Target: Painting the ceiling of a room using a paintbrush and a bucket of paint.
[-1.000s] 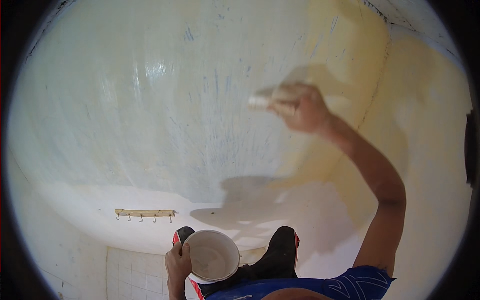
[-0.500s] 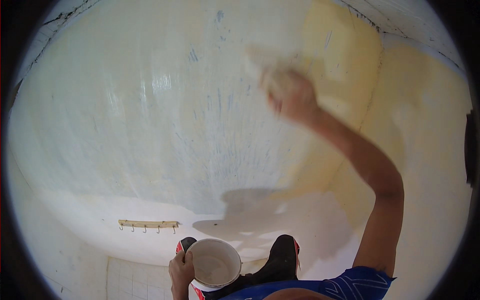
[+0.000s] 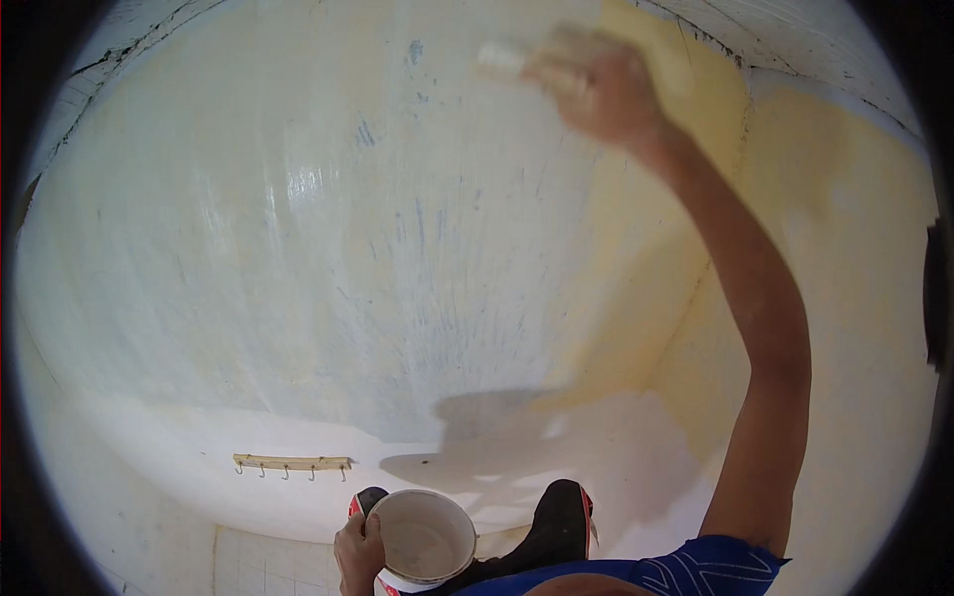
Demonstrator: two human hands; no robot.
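My right hand (image 3: 618,97), raised high and blurred by motion, is closed round a paintbrush (image 3: 504,60) whose pale head points left, close to the wall (image 3: 328,258). Pale, streaky paint covers much of that wall, with blue marks showing through and yellow patches toward the right corner. Low in front of me, my left hand (image 3: 359,551) grips the rim of a white bucket (image 3: 424,536). Its thumb lies over the edge. Whitish liquid seems to lie in the bottom of the bucket.
A wooden hook rail (image 3: 291,463) with several metal hooks is fixed low on the wall. My knees in dark trousers (image 3: 556,521) are below, beside the bucket. A yellowish side wall (image 3: 845,258) meets the painted wall at the right. Floor tiles (image 3: 263,564) show at lower left.
My right hand has moved upward along the wall with the brush, and the forearm stands steeper. The left hand still holds the bucket, now slightly lower in the picture.
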